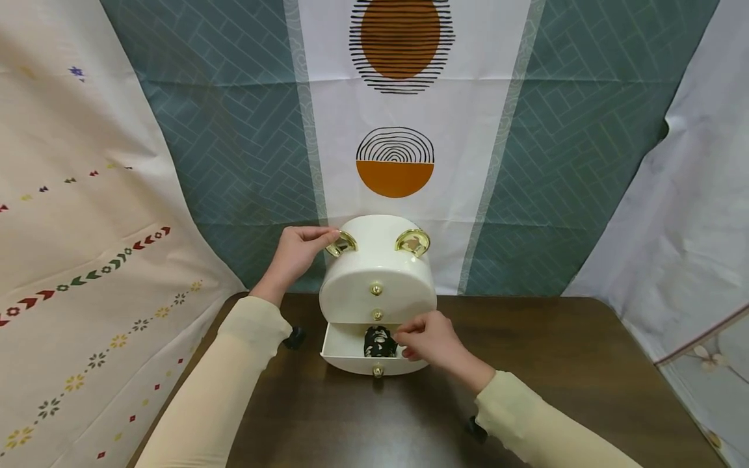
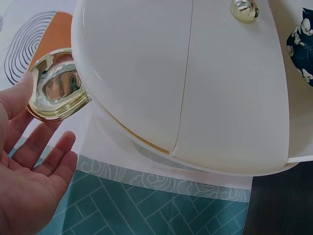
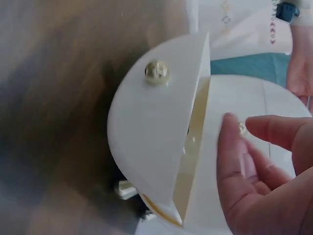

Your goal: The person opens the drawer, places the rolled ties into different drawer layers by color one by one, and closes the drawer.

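A glossy white round-fronted drawer box [image 1: 351,292] stands on the table, with two gold ears on top and gold knobs down its front. Its bottom drawer [image 1: 345,344] is pulled out. Inside lies a small black bundle with a pale floral pattern [image 1: 380,342], cloth-like; its exact kind cannot be told. My left hand [image 1: 298,250] pinches the left gold ear [image 2: 58,85] between thumb and fingers, its other fingers loosely spread. Over the drawer's right side hovers my right hand [image 1: 433,338], fingertips beside the bundle. In the right wrist view a gap shows between thumb and fingers [image 3: 232,147], holding nothing.
The box sits on a dark brown wooden table [image 1: 526,364], close to its back edge. A teal and white patterned cloth [image 1: 234,130] hangs behind it. Pale printed cloths hang at the left [image 1: 88,214] and right [image 1: 673,247].
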{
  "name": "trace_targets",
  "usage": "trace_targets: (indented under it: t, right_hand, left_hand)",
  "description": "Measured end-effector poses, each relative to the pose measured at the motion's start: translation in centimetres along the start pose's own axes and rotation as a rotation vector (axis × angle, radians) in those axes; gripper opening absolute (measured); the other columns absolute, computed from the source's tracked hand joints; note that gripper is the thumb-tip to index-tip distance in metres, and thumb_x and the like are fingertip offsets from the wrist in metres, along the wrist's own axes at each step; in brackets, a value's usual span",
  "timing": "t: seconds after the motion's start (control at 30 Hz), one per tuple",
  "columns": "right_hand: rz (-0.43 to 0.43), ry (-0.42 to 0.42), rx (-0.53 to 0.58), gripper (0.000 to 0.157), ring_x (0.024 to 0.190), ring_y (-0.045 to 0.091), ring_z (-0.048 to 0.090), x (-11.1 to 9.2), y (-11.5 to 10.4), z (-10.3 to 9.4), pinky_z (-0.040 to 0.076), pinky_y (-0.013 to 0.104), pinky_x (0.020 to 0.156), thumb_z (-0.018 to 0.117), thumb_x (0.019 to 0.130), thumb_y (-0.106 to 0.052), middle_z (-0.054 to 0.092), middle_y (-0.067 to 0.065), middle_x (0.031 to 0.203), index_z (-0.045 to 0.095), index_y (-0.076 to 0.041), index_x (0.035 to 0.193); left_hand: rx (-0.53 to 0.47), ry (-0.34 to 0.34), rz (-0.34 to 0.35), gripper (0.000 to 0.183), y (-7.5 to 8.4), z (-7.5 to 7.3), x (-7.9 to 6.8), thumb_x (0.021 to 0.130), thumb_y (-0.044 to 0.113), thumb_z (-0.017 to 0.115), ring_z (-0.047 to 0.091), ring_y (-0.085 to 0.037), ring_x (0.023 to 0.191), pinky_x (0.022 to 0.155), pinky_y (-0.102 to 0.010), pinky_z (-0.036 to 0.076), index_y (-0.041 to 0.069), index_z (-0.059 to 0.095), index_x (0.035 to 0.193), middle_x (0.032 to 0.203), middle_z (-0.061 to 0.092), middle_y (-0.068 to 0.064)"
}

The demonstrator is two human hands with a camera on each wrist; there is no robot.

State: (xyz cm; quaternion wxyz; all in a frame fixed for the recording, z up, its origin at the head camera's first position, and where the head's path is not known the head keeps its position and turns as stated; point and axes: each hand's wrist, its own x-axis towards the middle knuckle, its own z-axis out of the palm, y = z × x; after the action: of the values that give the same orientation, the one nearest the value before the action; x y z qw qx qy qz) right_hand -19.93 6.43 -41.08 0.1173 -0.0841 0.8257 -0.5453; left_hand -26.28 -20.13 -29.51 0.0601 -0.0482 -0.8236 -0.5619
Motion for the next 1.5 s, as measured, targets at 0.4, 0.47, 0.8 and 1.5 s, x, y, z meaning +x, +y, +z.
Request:
trace_targets:
  t: [0.4, 0.47, 0.8, 1.5]
  right_hand:
    - [-0.075, -0.097, 0.287, 0.026, 0.065, 0.022, 0.07, -2.4, 4.3, 2.8, 0.058, 0.035, 0.06, 0.07, 0.084, -0.014, 0.071, 0.022, 0.087, 0.07, 0.006, 0.101]
    - [-0.084, -0.109, 0.317, 0.027, 0.069, 0.024, 0.07, -2.4, 5.1, 3.3, 0.059, 0.036, 0.062, 0.069, 0.085, -0.013, 0.07, 0.024, 0.091, 0.07, 0.007, 0.102]
    - [-0.105, -0.149, 0.276, 0.026, 0.08, 0.024, 0.069, -1.9, 6.7, 5.2, 0.059, 0.033, 0.067, 0.069, 0.086, -0.016, 0.068, 0.021, 0.106, 0.071, -0.001, 0.105]
    - [-0.171, -0.111, 0.254, 0.023, 0.081, 0.016, 0.067, -2.6, 5.3, 5.7, 0.057, 0.026, 0.068, 0.064, 0.088, -0.006, 0.067, 0.023, 0.107, 0.069, 0.006, 0.107]
  left_hand:
    - [0.011, 0.001, -0.006, 0.031, 0.2, -0.1, -0.1, 0.087, 0.032, 0.067, 0.055, -0.02, 0.118, 0.104, -0.046, 0.041, 0.011, 0.072, 0.109, 0.115, 0.068, -0.008]
    - [0.009, -0.001, -0.007, 0.031, 0.2, -0.1, -0.1, 0.087, 0.032, 0.067, 0.055, -0.02, 0.118, 0.104, -0.046, 0.041, 0.011, 0.072, 0.109, 0.115, 0.068, -0.008]
    - [0.016, 0.002, -0.009, 0.031, 0.2, -0.1, -0.2, 0.087, 0.033, 0.067, 0.054, -0.02, 0.118, 0.103, -0.046, 0.042, 0.011, 0.072, 0.109, 0.116, 0.068, -0.008]
    - [0.015, 0.006, -0.009, 0.032, 0.0, 0.0, 0.0, 0.086, 0.033, 0.067, 0.053, -0.021, 0.119, 0.103, -0.046, 0.042, 0.011, 0.072, 0.109, 0.117, 0.067, -0.008]
